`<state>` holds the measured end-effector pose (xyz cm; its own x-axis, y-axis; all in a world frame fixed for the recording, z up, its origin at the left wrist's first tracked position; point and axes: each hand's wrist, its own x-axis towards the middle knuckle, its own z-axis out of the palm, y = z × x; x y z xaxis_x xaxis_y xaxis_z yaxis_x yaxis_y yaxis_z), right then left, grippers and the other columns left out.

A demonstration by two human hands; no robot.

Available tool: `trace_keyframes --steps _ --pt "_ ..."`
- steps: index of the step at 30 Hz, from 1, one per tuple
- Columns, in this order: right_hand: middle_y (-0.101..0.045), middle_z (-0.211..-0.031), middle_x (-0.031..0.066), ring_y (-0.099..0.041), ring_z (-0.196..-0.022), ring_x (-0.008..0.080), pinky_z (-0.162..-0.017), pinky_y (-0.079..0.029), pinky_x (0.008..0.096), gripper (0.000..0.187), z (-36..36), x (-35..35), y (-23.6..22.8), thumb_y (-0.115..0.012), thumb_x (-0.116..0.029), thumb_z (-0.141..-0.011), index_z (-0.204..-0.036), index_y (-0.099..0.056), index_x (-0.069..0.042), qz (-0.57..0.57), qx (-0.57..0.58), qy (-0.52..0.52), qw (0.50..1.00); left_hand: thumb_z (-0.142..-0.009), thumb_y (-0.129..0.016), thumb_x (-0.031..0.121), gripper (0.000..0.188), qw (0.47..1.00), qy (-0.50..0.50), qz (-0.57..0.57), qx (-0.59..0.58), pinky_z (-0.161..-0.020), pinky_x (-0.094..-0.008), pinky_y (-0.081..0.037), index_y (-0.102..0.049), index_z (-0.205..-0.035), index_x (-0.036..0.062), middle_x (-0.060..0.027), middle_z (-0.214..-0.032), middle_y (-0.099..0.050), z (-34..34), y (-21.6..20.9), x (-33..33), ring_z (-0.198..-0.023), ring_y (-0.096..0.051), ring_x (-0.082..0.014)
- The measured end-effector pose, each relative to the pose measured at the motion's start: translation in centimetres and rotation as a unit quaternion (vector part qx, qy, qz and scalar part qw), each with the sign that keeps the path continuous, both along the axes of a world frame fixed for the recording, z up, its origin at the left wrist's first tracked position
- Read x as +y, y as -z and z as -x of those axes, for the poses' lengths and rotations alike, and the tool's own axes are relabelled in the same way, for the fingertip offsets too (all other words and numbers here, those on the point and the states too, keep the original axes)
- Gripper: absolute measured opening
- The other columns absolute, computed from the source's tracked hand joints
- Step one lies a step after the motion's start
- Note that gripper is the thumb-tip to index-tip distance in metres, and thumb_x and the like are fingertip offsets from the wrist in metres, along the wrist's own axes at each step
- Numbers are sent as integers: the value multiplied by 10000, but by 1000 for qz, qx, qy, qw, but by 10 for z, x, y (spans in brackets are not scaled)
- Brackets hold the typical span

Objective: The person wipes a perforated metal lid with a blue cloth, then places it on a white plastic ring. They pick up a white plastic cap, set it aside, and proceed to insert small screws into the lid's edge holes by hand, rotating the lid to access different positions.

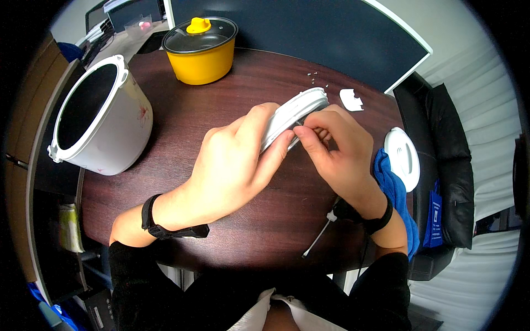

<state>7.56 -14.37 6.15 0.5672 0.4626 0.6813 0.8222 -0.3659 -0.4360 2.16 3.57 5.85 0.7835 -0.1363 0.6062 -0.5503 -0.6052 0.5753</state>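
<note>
My left hand point(232, 160) grips a round white plastic part point(295, 110), like a rice cooker's lid, tilted up on its edge above the table. Its thumb lies along the near side and the fingers go round behind. At the part's right face, my right hand point(343, 146) is closed in a pinch, thumb and forefinger meeting close to the left thumb. Whatever sits between those fingertips is too small to make out. A screwdriver point(320, 234) with a metal shaft lies on the table below my right wrist, its handle partly covered.
A white cooker body point(118, 127) stands open at the left; a yellow pot point(200, 65) with a glass lid is behind it. Several small bits point(312, 77) and a white plastic piece point(351, 100) lie far right. A white oval cover point(402, 159) touches a blue towel point(395, 185).
</note>
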Motion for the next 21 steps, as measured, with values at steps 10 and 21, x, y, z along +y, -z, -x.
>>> trace_keyframes --steps 10,21 --pt "-622 -737 101 -622 -592 248 -526 -474 322 116 4 -3 -13 -710 -135 -826 -848 -631 -52 55 43 15 997 -849 -674 99 338 1000 -3 -16 18 -617 -378 -520 -540 -1141 -6 -205 -845 -646 4 0 0 -728 -677 -341" --pt "-602 -727 86 -627 -617 266 -516 -484 344 90 18 -4 -13 -651 -133 -871 -888 -603 -59 114 -44 57 991 -835 -664 64 362 1000 15 -1 9 -573 -376 -513 -524 -1158 -23 -217 -822 -633 9 -1 -3 -670 -666 -336"
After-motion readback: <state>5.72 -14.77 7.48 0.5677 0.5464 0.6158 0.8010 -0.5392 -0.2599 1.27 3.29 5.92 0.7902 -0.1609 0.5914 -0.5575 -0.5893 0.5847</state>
